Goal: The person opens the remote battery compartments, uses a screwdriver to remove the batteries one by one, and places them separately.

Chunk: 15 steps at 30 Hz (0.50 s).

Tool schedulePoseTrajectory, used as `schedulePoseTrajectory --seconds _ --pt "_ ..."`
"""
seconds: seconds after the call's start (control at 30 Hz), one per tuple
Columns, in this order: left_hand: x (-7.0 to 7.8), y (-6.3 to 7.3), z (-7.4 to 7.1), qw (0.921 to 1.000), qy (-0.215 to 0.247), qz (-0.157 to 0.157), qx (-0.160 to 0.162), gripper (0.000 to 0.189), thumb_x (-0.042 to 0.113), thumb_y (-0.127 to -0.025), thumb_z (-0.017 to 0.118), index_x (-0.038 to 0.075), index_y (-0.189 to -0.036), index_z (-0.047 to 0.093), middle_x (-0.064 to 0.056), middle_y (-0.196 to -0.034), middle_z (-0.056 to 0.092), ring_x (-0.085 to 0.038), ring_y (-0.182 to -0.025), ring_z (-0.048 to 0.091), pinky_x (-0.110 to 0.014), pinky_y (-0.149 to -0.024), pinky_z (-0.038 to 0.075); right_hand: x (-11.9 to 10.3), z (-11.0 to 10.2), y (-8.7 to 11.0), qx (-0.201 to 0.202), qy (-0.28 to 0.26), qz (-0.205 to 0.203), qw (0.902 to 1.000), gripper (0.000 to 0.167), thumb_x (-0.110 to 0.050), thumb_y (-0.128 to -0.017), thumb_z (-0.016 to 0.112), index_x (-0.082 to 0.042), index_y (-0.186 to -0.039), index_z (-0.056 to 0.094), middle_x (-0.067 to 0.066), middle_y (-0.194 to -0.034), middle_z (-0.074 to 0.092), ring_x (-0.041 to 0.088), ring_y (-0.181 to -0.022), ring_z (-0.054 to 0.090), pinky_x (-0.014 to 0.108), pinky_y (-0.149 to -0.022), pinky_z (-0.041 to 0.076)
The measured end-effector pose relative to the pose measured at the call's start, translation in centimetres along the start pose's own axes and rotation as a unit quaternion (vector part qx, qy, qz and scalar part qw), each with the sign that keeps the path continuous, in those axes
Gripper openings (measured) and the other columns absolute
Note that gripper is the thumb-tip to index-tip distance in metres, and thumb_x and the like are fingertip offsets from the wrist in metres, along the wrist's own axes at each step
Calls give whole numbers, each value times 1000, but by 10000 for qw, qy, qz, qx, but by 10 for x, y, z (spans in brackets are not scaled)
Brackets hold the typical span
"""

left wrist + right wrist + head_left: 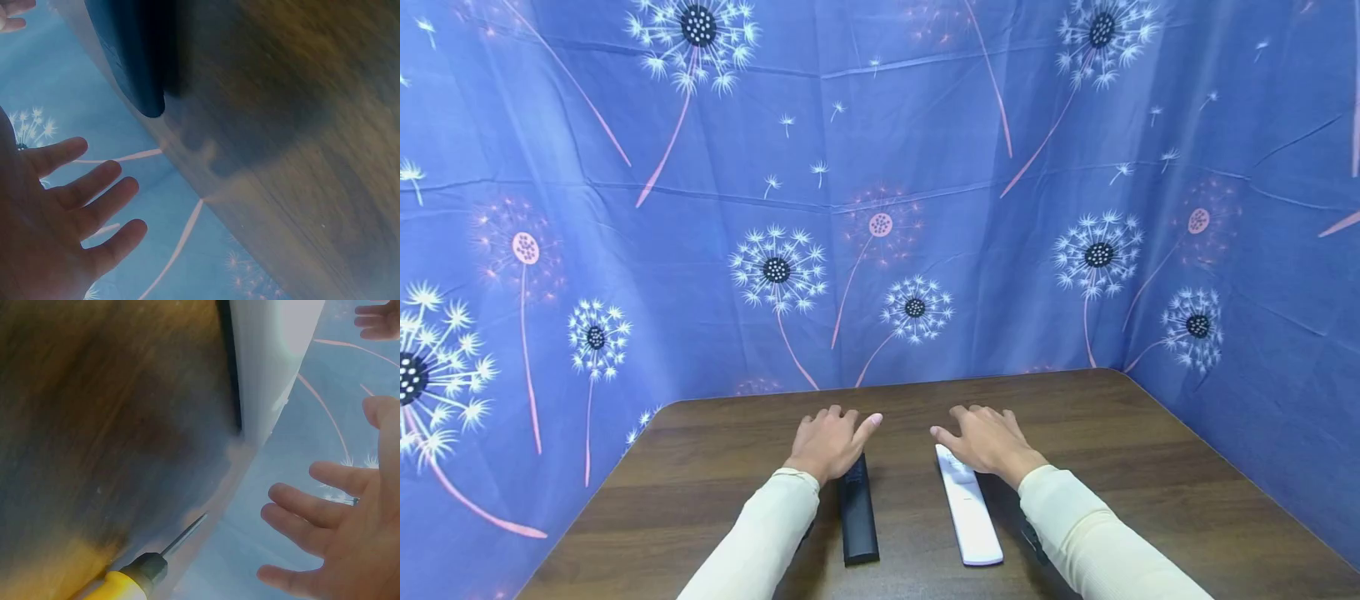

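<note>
My left hand (pixel 827 443) hovers with spread fingers over the far end of a black remote control (pixel 859 521), holding nothing. In the left wrist view that remote (pixel 128 56) lies beyond the thumb side of the open palm (pixel 44 219). A white remote control (pixel 972 517) lies on the table, its far end partly under my right hand (pixel 988 442), whose fingers are also spread and hold nothing. The right wrist view shows a screwdriver (pixel 147 569) with a yellow and black handle on the table near the right fingers; the right arm hides it in the head view.
The brown wooden table (pixel 700 475) has rounded far corners. A blue curtain (pixel 880 125) with a dandelion print hangs behind it and along both sides. The two remotes lie side by side with a strip of table between them.
</note>
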<state>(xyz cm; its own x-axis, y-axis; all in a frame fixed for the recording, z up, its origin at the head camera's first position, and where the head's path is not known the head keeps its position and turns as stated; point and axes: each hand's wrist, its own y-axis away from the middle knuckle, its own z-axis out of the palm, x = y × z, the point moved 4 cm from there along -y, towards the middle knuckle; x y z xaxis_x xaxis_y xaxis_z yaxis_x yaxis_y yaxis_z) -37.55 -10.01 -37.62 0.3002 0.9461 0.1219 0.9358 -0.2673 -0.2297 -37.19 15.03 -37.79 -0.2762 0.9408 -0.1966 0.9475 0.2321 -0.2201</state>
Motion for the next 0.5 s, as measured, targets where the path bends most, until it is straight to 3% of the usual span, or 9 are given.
schedulePoseTrajectory --seconds 0.23,0.5 --pt "10 1 1 9997 -45 193 134 86 71 -100 15 9 -136 62 -17 -135 59 -38 -125 54 -60 -102 39 -4 1 6 235 355 -157 9990 64 -60 -100 47 -6 -129 64 15 -118 68 34 -113 63 67 -94 39" --pt "11 9 7 9992 -99 268 284 82 69 -101 18 8 -132 65 -17 -131 61 -37 -121 57 -59 -100 41 -6 10 10 338 324 -209 9987 61 -59 -101 46 -8 -126 65 13 -116 70 32 -110 65 65 -92 41"
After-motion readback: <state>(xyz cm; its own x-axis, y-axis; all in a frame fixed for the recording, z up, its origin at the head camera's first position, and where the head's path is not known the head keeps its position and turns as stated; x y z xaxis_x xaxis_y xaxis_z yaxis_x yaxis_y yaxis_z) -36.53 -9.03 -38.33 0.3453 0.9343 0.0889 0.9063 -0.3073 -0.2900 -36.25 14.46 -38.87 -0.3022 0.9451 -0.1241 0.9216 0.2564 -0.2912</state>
